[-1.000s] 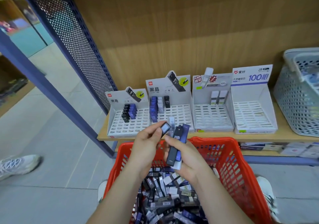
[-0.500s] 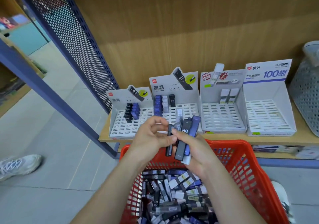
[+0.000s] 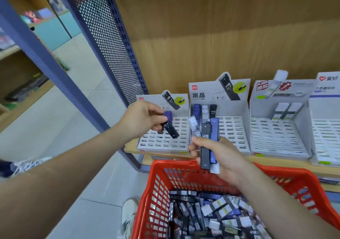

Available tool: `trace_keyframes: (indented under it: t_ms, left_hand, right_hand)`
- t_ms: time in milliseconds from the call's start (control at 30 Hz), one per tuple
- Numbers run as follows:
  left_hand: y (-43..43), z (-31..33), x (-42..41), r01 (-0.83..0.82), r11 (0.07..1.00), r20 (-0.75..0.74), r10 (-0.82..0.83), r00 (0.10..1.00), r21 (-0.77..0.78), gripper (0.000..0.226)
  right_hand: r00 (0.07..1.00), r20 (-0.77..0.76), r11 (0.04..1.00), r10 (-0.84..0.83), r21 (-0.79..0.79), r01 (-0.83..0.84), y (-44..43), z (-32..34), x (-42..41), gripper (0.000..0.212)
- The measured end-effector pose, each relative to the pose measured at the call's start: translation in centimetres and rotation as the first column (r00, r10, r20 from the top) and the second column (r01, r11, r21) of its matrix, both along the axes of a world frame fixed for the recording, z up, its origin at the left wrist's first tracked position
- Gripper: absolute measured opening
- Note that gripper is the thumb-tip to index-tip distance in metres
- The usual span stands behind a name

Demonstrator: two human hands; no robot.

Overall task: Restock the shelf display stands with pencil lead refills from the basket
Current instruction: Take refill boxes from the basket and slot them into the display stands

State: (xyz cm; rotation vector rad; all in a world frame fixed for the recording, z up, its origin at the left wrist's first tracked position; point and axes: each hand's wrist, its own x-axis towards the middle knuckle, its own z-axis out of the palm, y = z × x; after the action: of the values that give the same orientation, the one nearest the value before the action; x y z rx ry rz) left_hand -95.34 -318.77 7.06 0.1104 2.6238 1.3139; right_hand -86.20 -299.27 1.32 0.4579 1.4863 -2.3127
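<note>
Holds left hand (image 3: pixel 141 118) out over the leftmost display stand (image 3: pixel 161 144), at the left end of the wooden shelf (image 3: pixel 287 165). Pinches a black 0.7 lead refill (image 3: pixel 170 128) between thumb and curled fingers. Tilted, lower end down and right, just above the slotted tray, not seated in a slot. Purple refill (image 3: pixel 168 115) right at the fingertips; cannot tell whether held or standing in the stand's back rows.

Holds right hand (image 3: pixel 220 157) lower, between the shelf's front edge and the far rim of the red basket (image 3: pixel 158 189). Grips a bundle of refills (image 3: pixel 207 143), fingers wrapped round it. Black HB refill (image 3: pixel 205 146) in front, blue refill (image 3: pixel 214 133) touching it on the right, clear refill (image 3: pixel 194 126) leaning off to the left. White end poking out below the palm.

Basket below the shelf's front edge. Loose heap of refills (image 3: pixel 211 214) inside, black, blue and white mixed, lying every way.

Second stand (image 3: pixel 233 128) just right of the first, side by side: blue, white and black refills upright in its back row. Third stand (image 3: pixel 276 137) next along: two white-and-black refill boxes (image 3: pixel 287 111) upright at the back. Fourth stand (image 3: pixel 325 137) cut off by the right frame edge. All four in a line along the shelf's front edge.

Perforated metal panel (image 3: pixel 110 45) at the shelf's left end. White sneaker (image 3: pixel 128 214) on the tiled floor (image 3: pixel 82 146) just left of the basket. Second shoe (image 3: pixel 27 165) at the far left, blurred.
</note>
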Motion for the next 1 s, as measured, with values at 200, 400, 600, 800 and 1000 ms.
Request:
trace_keyframes:
  t_ms: [200, 400, 600, 800, 1000]
  left_hand:
    - [-4.6, -3.8, -3.0, 0.088, 0.768, -0.247, -0.309, 0.918, -0.635, 0.013]
    - [-4.9, -7.3, -3.5, 0.120, 0.736, -0.246, -0.368, 0.897, -0.666, 0.015]
    - [-5.2, -8.2, -4.2, 0.158, 0.634, -0.241, -0.495, 0.835, -0.757, 0.022]
    - [-4.0, -8.7, -4.0, 0.184, 0.488, -0.149, -0.566, 0.811, -0.854, 0.025]
    - [-3.7, -8.9, -3.1, 0.094, 0.668, -0.208, -0.359, 0.910, -0.738, 0.010]
  right_hand:
    - [0.998, 0.013, 0.982, 0.062, 0.177, -0.063, 0.0, -1.9, -2.4, 0.017]
    - [0.995, 0.102, 0.992, 0.014, 0.124, -0.026, -0.9, -4.4, -3.1, 0.017]
    - [0.994, 0.113, 0.997, -0.005, 0.078, -0.003, -1.9, -5.5, -2.9, 0.021]
    - [0.992, 0.115, 0.998, -0.057, 0.024, 0.055, -1.7, -5.5, -2.8, 0.023]
    - [0.986, 0.137, 0.993, -0.091, -0.060, 0.100, -2.0, -4.8, -2.8, 0.017]
